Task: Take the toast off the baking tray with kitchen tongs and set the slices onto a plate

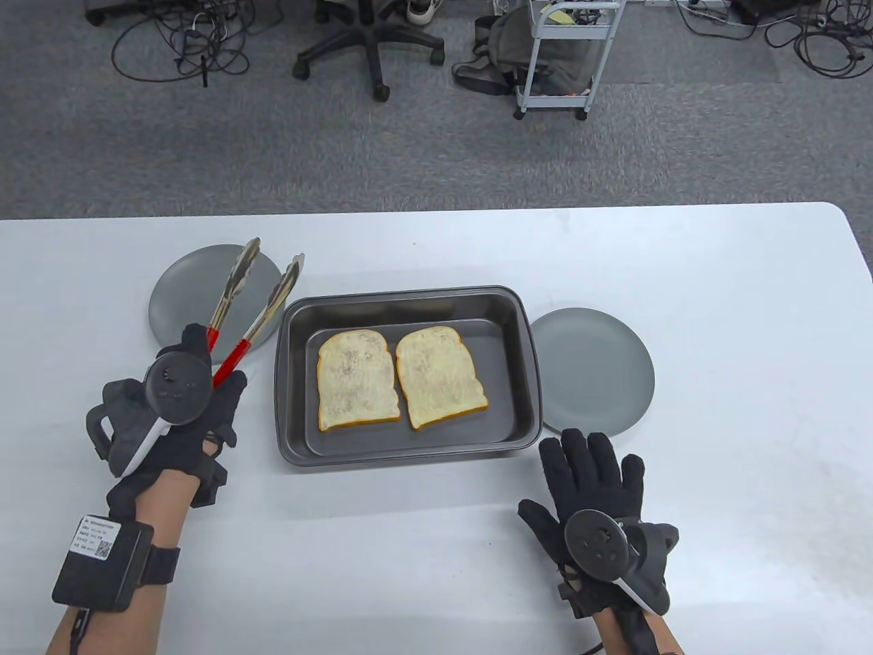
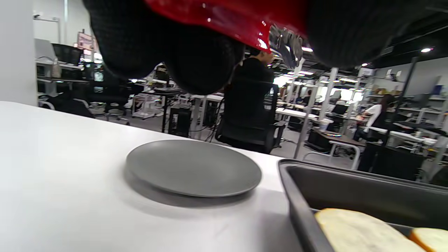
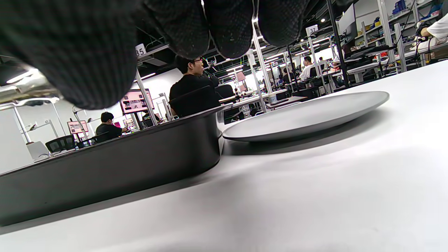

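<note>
Two toast slices, the left slice (image 1: pixel 357 379) and the right slice (image 1: pixel 438 375), lie side by side in the dark baking tray (image 1: pixel 294 382). My left hand (image 1: pixel 198 402) grips the red-handled metal tongs (image 1: pixel 256 300) left of the tray; their open tips hang over the left grey plate (image 1: pixel 170 297). In the left wrist view the red tongs handle (image 2: pixel 227 17) shows between my fingers (image 2: pixel 196 59), above that plate (image 2: pixel 192 169) and the tray corner (image 2: pixel 297 196) with toast (image 2: pixel 360 231). My right hand (image 1: pixel 590 471) lies flat on the table, just below the right grey plate (image 1: pixel 600 372).
The white table (image 1: pixel 716 307) ends at a far edge; beyond it are an office chair base (image 1: pixel 372 48), a wheeled cart (image 1: pixel 559 61) and floor cables. In the right wrist view, the tray wall (image 3: pixel 112 168) and right plate (image 3: pixel 308 115) sit close ahead.
</note>
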Demonstrator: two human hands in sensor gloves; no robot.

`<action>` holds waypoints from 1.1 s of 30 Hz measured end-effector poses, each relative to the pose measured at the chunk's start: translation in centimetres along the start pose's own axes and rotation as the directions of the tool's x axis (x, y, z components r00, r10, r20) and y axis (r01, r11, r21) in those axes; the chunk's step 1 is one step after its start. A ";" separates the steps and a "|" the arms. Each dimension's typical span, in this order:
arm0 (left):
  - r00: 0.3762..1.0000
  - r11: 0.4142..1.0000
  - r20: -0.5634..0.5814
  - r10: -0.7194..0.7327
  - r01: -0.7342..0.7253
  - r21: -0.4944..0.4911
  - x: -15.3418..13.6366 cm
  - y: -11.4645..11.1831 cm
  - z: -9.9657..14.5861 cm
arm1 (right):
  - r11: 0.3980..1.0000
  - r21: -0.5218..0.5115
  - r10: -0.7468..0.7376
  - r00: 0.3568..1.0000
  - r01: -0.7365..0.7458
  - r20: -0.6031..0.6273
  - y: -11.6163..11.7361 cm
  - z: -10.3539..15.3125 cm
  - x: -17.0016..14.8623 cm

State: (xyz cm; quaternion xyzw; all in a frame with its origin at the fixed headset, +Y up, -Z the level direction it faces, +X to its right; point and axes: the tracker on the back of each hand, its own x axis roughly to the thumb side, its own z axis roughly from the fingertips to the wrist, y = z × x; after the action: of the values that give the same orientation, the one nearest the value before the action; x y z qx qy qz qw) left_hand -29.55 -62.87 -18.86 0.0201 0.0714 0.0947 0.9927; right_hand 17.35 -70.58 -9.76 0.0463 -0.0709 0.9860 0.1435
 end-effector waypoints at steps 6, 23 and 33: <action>0.995 0.999 0.098 0.034 -0.037 0.025 0.8 0.0 4.2 | 1.000 -0.008 0.000 1.000 0.000 -0.001 0.0 0.1 0.0; 0.980 0.989 0.168 0.106 -0.122 0.088 -1.1 -4.9 10.8 | 1.000 0.001 -0.003 1.000 0.003 -0.013 0.0 0.3 -0.1; 0.984 0.993 0.178 0.026 -0.046 0.107 -1.9 -7.2 10.6 | 1.000 0.021 0.006 1.000 -0.006 -0.024 0.2 0.1 -0.2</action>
State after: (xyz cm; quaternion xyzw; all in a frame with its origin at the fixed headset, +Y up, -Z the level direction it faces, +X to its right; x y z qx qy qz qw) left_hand -28.49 -70.56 -8.49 0.0847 -0.0120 0.1063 0.9906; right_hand 17.47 -70.88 -9.70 0.0357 -0.0591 0.9876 0.1409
